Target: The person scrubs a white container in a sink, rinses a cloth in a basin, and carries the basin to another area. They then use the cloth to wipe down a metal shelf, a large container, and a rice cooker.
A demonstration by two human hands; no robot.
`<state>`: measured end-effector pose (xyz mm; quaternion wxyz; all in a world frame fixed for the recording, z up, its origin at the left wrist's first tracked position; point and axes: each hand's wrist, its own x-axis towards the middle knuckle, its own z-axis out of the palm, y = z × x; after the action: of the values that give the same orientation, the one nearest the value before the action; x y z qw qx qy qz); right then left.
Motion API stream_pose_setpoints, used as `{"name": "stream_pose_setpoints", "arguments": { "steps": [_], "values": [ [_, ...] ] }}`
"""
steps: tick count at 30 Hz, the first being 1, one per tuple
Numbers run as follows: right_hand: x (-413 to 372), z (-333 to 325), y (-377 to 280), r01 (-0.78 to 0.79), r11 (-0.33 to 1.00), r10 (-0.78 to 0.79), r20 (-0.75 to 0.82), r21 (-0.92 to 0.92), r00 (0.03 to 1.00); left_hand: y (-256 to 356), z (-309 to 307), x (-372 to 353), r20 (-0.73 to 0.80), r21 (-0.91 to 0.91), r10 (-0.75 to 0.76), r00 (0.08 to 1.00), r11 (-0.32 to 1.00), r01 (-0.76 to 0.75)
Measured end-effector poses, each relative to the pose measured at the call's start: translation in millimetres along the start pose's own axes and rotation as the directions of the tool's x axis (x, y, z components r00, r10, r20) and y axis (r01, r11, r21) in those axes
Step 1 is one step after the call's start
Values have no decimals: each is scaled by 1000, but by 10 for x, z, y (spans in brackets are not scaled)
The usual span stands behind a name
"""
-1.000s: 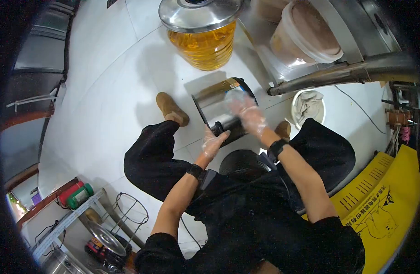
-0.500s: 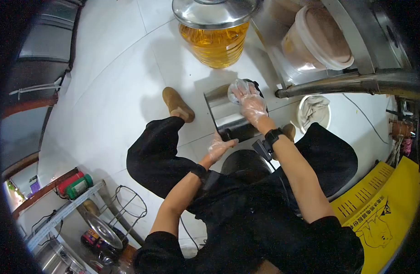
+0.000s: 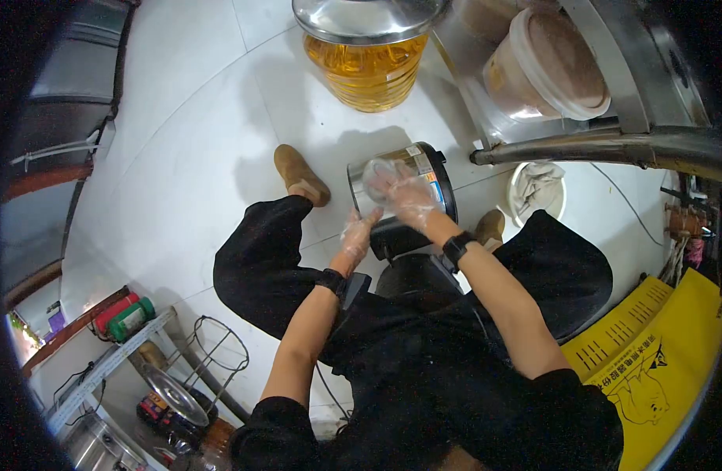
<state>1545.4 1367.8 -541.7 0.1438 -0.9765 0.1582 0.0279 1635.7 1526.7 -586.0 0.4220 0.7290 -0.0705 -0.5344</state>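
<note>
Single head-worn view, steeply downward, close over hands [image 3: 392, 208].

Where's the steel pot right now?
Head view, centre: the steel pot lies tipped on the white floor between the left shoe and right shoe, just below the jar of yellow liquid. The left hand and right hand are both on it.

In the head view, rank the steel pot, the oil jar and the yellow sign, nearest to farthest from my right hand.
1. Steel pot, under the right hand, touching.
2. Oil jar, ahead on the floor.
3. Yellow sign, far right, behind.
</note>
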Motion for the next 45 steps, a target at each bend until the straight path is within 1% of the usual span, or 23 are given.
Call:
{"name": "stream_pose_setpoints", "arguments": {
  "steps": [2, 4, 6, 8, 10, 12, 16, 18, 19, 21, 22, 26, 28, 29, 30, 32, 33, 34, 35, 36, 38, 43, 45],
  "values": [
    [190, 38, 195, -272, 960, 255, 196, 67, 947, 346, 87, -269, -105, -7, -1, 995, 1000, 0],
    [272, -242, 457, -382, 923, 347, 329, 47, 878, 432, 145, -329, -212, -18, -4, 977, 1000, 0],
    [215, -236, 560, -403, 915, 385, 241, 29, 891, 418, 146, -321, -194, 146, -3, 981, 989, 32],
    [146, -173, 553, -475, 879, 438, 446, -31, 781, 330, 167, -264, -190, 146, -25, 981, 988, 54],
    [-45, -162, 277, -302, 953, 281, 275, 35, 920, 322, 201, -261, -184, 150, -48, 982, 986, 77],
    [-63, -225, 60, -113, 989, 90, 226, 91, 970, 469, 212, -381, -66, -77, -14, 998, 997, 9],
    [-38, -362, -41, -83, 990, 57, 214, 115, 975, 597, 61, -330, 20, -6, -27, 999, 1000, 27],
    [-76, -316, 42, -84, 980, 48, 194, 182, 980, 370, -69, -97, 254, 276, 361, 898, 862, -425],
    [-106, -297, 50, -84, 981, 49, 193, 177, 980, 406, -89, -43, 255, 274, 365, 895, 861, -429],
    [-243, -281, 15, -138, 938, 146, 0, 318, 989, 532, -98, 44, 320, 475, 638, 701, 532, -701],
    [-313, -291, -26, -158, 946, 169, -14, 284, 985, 506, -94, 95, 299, 408, 554, 777, 662, -629],
    [-441, -275, -57, -153, 963, 176, -85, 221, 981, 566, -59, 400, 411, 301, 477, 777, 734, -609],
    [-479, -385, 4, -240, 939, 256, -34, 247, 966, 649, 105, 377, 380, 492, 9, 925, 845, -210],
    [-498, -433, 59, -326, 906, 333, 21, 272, 943, 554, 210, 327, 328, 202, 188, 926, 943, -263],
    [-525, -362, 156, -309, 924, 328, -54, 227, 943, 530, 242, 251, 329, 205, 190, 925, 942, -266],
    [-642, -287, 323, -385, 910, 408, -162, 155, 898, 477, 312, 69, 502, 603, 421, 755, 456, -655],
    [-647, -296, 410, -415, 886, 449, -161, 205, 879, 447, 403, -22, 307, 692, 320, 896, 571, -441],
    [-654, -342, 446, -414, 885, 455, -206, 212, 866, 618, 462, -207, 310, 694, 318, 896, 568, -442],
    [-657, -397, 462, -412, 884, 460, -251, 221, 852, 960, 495, -490, 208, 382, 220, 953, 879, -286],
    [-657, -427, 469, -415, 881, 462, -226, 225, 858, 1146, 506, -644, 155, -18, 79, 985, 997, -77],
    [-648, -449, 415, -356, 907, 407, -250, 227, 879, 1079, 473, -604, 99, 113, 136, 986, 983, -146],
    [-543, -418, 92, -87, 956, 106, -52, 281, 993, 713, 238, -305, 367, 143, 115, 923, 974, -178],
    [-554, -483, 83, -71, 976, 96, -114, 205, 989, 618, 245, -344, 318, 201, 123, 940, 960, -193]
  ]
}}
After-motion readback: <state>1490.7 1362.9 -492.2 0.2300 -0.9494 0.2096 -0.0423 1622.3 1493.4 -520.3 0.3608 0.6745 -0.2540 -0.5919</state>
